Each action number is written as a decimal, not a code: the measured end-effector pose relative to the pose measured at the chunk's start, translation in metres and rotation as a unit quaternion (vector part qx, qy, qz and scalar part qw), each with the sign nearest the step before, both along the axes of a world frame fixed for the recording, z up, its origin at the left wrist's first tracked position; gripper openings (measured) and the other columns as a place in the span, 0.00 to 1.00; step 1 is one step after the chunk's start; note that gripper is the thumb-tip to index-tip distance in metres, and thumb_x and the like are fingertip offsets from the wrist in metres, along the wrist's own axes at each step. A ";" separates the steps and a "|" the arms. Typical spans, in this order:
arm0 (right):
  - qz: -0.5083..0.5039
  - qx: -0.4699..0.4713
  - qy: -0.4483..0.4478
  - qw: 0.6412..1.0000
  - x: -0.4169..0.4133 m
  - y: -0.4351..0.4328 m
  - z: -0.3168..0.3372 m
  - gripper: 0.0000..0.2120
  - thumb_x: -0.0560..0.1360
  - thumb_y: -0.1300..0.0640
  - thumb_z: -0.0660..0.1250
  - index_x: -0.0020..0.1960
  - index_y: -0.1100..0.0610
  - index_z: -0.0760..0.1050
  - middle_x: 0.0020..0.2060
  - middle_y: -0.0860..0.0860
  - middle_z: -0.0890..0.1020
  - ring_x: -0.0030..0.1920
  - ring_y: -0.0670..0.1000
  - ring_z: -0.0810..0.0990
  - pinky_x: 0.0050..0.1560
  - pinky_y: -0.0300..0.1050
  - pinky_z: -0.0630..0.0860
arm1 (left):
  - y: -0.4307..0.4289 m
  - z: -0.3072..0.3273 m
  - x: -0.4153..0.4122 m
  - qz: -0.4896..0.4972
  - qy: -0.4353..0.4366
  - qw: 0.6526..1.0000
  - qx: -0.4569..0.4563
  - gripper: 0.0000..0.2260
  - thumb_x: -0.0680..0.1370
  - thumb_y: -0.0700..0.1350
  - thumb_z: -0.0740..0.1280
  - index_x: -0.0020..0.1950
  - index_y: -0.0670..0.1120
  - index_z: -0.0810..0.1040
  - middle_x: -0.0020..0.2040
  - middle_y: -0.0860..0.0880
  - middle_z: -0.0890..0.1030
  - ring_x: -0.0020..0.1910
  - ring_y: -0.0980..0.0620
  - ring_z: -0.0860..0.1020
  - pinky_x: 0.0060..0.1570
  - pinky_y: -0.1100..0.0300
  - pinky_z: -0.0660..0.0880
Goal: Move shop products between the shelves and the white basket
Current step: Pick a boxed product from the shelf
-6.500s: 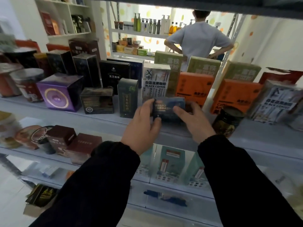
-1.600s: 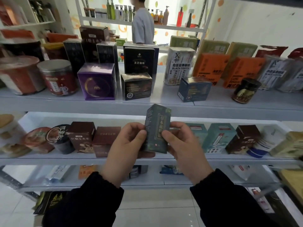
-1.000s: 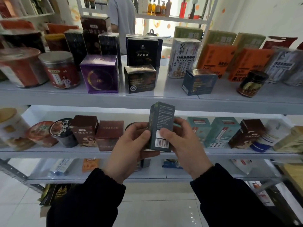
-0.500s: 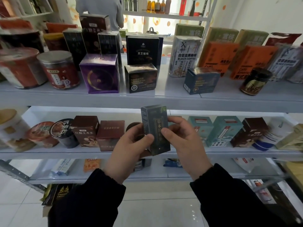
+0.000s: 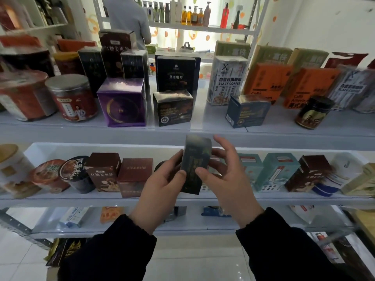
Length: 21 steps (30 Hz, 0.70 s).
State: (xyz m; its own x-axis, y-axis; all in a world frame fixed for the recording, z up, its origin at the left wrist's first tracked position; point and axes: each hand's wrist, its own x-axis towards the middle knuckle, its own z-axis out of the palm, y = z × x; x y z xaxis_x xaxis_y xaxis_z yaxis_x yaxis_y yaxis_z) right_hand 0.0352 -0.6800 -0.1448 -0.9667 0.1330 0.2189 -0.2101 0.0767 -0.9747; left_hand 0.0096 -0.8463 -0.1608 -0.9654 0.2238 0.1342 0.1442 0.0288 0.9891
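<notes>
A tall dark green box (image 5: 195,159) stands upright in the air in front of the middle shelf (image 5: 60,200). My left hand (image 5: 162,185) grips its lower left side, thumb on the front face. My right hand (image 5: 225,179) pinches the right side with the thumb on the front, while its upper fingers are spread loosely behind the box. A dark blue box (image 5: 246,110) stands on the upper shelf (image 5: 203,128). The white basket is not in view.
The upper shelf carries a purple box (image 5: 121,102), a black box (image 5: 172,108), red tins, orange boxes and a dark jar (image 5: 313,112). Brown boxes (image 5: 104,171) and teal boxes (image 5: 277,171) line the middle shelf. A person (image 5: 125,19) stands behind the shelving.
Both hands have turned the dark green box round, showing its barcode side and then its front. The right hand's upper fingers have loosened off it. The view has shifted slightly.
</notes>
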 end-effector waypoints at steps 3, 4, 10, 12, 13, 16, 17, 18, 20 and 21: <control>0.000 0.127 0.043 0.991 -0.012 0.009 0.014 0.32 0.75 0.54 0.77 0.71 0.34 0.67 0.66 0.43 0.76 0.63 0.45 0.78 0.59 0.42 0.79 | 0.007 0.013 -0.004 -0.007 0.109 0.991 -0.072 0.26 0.83 0.36 0.64 0.72 0.64 0.70 0.63 0.70 0.78 0.65 0.67 0.75 0.65 0.65 0.73; -0.006 0.162 0.054 0.985 -0.018 0.012 0.018 0.31 0.73 0.49 0.77 0.70 0.33 0.68 0.65 0.41 0.76 0.64 0.44 0.77 0.62 0.44 0.79 | 0.009 0.018 -0.007 -0.011 0.144 0.985 -0.097 0.28 0.82 0.35 0.63 0.70 0.67 0.68 0.62 0.74 0.76 0.64 0.70 0.74 0.63 0.71 0.72; -0.053 0.240 0.117 0.962 -0.050 0.037 0.045 0.30 0.72 0.51 0.80 0.65 0.31 0.69 0.61 0.41 0.73 0.62 0.39 0.73 0.62 0.34 0.73 | 0.004 0.051 -0.047 0.071 0.310 0.908 -0.274 0.21 0.81 0.42 0.67 0.74 0.54 0.73 0.69 0.65 0.69 0.71 0.72 0.61 0.67 0.81 0.54; -0.057 0.281 0.137 0.948 -0.063 0.046 0.060 0.29 0.72 0.52 0.79 0.66 0.35 0.71 0.61 0.45 0.73 0.62 0.35 0.71 0.61 0.28 0.70 | 0.004 0.071 -0.066 0.088 0.346 0.884 -0.303 0.23 0.80 0.40 0.67 0.75 0.49 0.72 0.71 0.60 0.68 0.74 0.66 0.61 0.69 0.80 0.51; -0.058 0.299 0.146 0.941 -0.071 0.051 0.068 0.28 0.72 0.51 0.80 0.67 0.38 0.73 0.61 0.45 0.74 0.61 0.35 0.71 0.63 0.29 0.69 | 0.005 0.081 -0.076 0.093 0.372 0.865 -0.324 0.24 0.80 0.39 0.67 0.76 0.47 0.71 0.72 0.58 0.69 0.76 0.60 0.62 0.72 0.75 0.53; -0.038 0.308 0.160 0.937 -0.093 0.063 0.092 0.27 0.71 0.50 0.80 0.66 0.38 0.74 0.59 0.43 0.74 0.61 0.40 0.73 0.65 0.38 0.72 | 0.009 0.102 -0.108 0.097 0.371 0.827 -0.411 0.25 0.79 0.40 0.68 0.77 0.44 0.69 0.76 0.47 0.70 0.79 0.47 0.64 0.76 0.58 0.58; -0.032 0.318 0.165 0.933 -0.100 0.066 0.100 0.27 0.71 0.50 0.80 0.65 0.38 0.74 0.59 0.43 0.74 0.62 0.44 0.74 0.65 0.38 0.72 | 0.010 0.107 -0.117 0.088 0.355 0.817 -0.446 0.26 0.79 0.41 0.67 0.77 0.43 0.69 0.77 0.45 0.70 0.78 0.46 0.64 0.77 0.54 0.58; -0.030 0.343 0.164 0.924 -0.108 0.069 0.106 0.26 0.71 0.50 0.80 0.65 0.38 0.74 0.59 0.44 0.75 0.62 0.45 0.73 0.65 0.32 0.69 | 0.012 0.111 -0.124 0.074 0.338 0.804 -0.484 0.25 0.80 0.43 0.67 0.77 0.44 0.68 0.76 0.44 0.70 0.77 0.45 0.65 0.77 0.51 0.59; -0.020 0.421 0.146 0.895 -0.122 0.073 0.114 0.26 0.72 0.48 0.78 0.67 0.40 0.74 0.61 0.45 0.75 0.62 0.43 0.70 0.59 0.21 0.61 | 0.017 0.115 -0.134 0.057 0.307 0.778 -0.545 0.21 0.80 0.44 0.65 0.73 0.45 0.71 0.73 0.44 0.72 0.72 0.43 0.71 0.74 0.49 0.62; -0.012 0.453 0.134 0.881 -0.129 0.074 0.116 0.26 0.73 0.47 0.77 0.69 0.41 0.74 0.62 0.45 0.75 0.63 0.42 0.68 0.58 0.20 0.59 | 0.020 0.117 -0.137 0.055 0.300 0.771 -0.559 0.18 0.79 0.43 0.64 0.70 0.45 0.73 0.70 0.44 0.75 0.68 0.42 0.74 0.70 0.48 0.66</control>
State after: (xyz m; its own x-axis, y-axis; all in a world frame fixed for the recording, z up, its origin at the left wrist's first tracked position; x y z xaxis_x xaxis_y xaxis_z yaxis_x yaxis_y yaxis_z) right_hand -0.0934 -0.6058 -0.0289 -0.8638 -0.1941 0.4649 -0.4107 0.8058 -0.4267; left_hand -0.1275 -0.8268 -0.0442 -0.8258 0.4448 0.3467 0.5020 0.8599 0.0925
